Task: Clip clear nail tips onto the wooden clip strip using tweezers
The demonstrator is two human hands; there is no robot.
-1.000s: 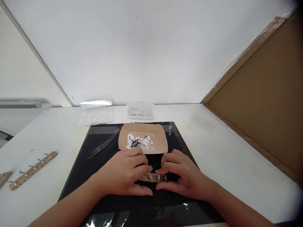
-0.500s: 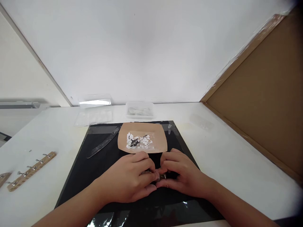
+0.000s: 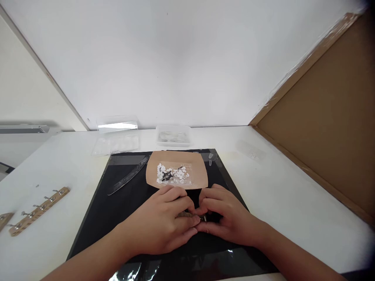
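Note:
My left hand (image 3: 166,222) and my right hand (image 3: 224,214) meet low over a black mat (image 3: 123,218), fingertips pressed together. Both are closed around a small item, mostly covered by the fingers; a brownish edge and a shiny metal bit (image 3: 202,219) peek out. Just beyond the hands lies a tan paper tray (image 3: 152,171) with a heap of small white flakes and black bits (image 3: 172,174). To its left rests a curved, dark nail file (image 3: 129,176).
At left lies a wooden strip (image 3: 41,210) with several metal fittings, and part of another (image 3: 4,219). Behind the mat are an open clear plastic case (image 3: 115,144) and a translucent box (image 3: 173,136). Two small clear pieces (image 3: 210,158) lie near the mat's right corner. A brown panel (image 3: 322,117) leans at right.
My left hand has shifted slightly right, its thumb and fingertips closer to the right hand's, covering more of the small item. The right hand has barely moved.

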